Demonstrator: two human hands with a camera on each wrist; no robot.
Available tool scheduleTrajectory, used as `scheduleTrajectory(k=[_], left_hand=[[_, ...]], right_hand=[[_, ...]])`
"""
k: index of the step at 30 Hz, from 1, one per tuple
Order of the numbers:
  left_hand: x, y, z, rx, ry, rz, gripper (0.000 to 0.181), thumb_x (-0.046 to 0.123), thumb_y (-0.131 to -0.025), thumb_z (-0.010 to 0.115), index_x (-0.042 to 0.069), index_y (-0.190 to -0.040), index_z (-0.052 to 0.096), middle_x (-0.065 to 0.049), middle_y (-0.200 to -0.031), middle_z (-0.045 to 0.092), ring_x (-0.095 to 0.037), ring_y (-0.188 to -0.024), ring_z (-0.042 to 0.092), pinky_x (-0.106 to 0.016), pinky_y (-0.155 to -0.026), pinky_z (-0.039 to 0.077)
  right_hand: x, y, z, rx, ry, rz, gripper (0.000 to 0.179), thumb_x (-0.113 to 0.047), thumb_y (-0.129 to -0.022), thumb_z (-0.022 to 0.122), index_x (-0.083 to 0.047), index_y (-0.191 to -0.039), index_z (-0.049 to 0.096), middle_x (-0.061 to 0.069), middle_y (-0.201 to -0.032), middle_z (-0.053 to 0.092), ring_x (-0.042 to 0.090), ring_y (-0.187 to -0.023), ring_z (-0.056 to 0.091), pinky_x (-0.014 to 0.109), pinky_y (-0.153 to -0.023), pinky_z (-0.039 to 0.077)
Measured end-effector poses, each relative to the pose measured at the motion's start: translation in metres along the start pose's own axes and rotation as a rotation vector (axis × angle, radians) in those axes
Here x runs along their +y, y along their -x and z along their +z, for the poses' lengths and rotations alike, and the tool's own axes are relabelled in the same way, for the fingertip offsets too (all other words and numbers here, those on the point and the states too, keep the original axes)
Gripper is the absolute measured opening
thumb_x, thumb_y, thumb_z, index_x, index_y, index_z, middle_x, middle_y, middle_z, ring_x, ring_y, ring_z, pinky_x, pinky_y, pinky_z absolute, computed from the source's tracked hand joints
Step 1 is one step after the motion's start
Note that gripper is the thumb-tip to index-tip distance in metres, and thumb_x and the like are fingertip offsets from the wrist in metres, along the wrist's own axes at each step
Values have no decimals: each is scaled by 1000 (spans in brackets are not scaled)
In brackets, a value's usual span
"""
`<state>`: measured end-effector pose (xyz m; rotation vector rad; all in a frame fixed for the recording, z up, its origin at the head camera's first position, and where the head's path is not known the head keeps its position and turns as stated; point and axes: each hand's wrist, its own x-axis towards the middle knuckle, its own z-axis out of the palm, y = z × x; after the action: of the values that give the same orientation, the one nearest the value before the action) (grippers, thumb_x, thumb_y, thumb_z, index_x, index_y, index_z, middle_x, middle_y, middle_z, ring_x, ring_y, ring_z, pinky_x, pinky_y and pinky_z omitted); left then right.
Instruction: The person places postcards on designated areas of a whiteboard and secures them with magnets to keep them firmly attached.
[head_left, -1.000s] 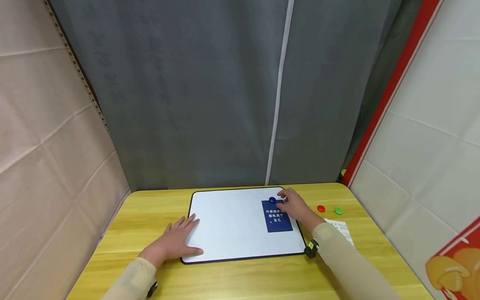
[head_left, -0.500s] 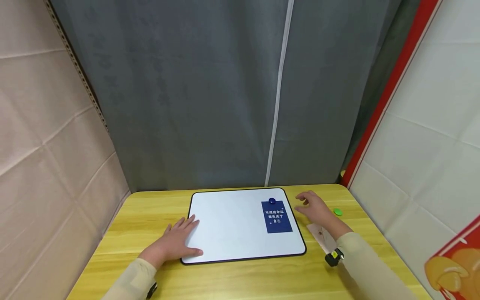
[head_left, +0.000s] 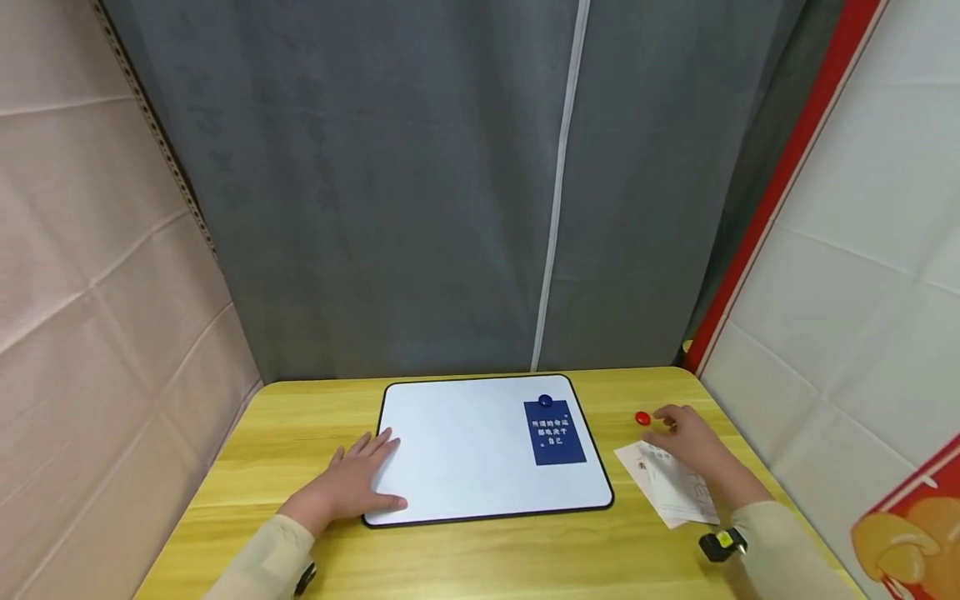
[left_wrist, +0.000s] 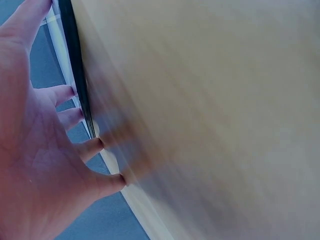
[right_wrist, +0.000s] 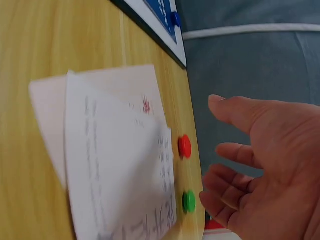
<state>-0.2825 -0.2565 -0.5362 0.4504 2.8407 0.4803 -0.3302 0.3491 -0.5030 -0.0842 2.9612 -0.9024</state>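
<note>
My left hand [head_left: 347, 483] lies with spread, straight fingers on the left edge of a whiteboard [head_left: 457, 450]. A dark blue card [head_left: 556, 450] with white characters lies at the board's right side, a blue round magnet [head_left: 545, 401] on its top edge. My right hand [head_left: 693, 442], fingers loosely bent and nothing between them, hovers above two white paper cards [right_wrist: 115, 165] that overlap on the table. Close by its fingertips is a red round magnet [head_left: 642, 418]. A green round magnet [right_wrist: 189, 201] shows in the right wrist view; in the head view the right hand hides it.
The wooden table [head_left: 480, 558] carries everything. A grey curtain [head_left: 405, 208] hangs along its back edge. Pale cloth walls stand at the left [head_left: 112, 317] and right [head_left: 847, 275].
My right hand has left the blue card and magnet and moved right, over the white cards. The blue card and its magnet stay on the board. My left hand has not moved.
</note>
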Motion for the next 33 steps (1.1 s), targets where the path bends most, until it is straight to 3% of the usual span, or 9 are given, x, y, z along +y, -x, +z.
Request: scheduleTrajectory(k=[12,29,33], left_hand=[[-1,-1,1,6,-5,7,117,77,-84,82,11,-172,40,-13,-182,25,-54,-164,22,-86,-121,13],[-1,-1,0,9,-1,16,117,78,-84,81,12,-172,41,-13,-182,26,-54,-164,22,-86,-121,14],[-2,0,0,9,2,15,117,77,-85,82,12,-172,40,-13,-183,25,-54,-164,21,-86,-122,14]], right_hand=[[38,12,-13,1,59,62,81,-46,-96,86,17,-138,58,43,-131,60,52,-114,62,66,-97,56],[44,19,-15,-30,33,52,90,-50,-94,88,20,-141,55,43,-131,59,50,-114,62,65,-98,56],[47,21,-13,-50,19,12,93,-45,-93,91,20,-145,51,42,-136,57,50,-117,60,67,-101,53]])
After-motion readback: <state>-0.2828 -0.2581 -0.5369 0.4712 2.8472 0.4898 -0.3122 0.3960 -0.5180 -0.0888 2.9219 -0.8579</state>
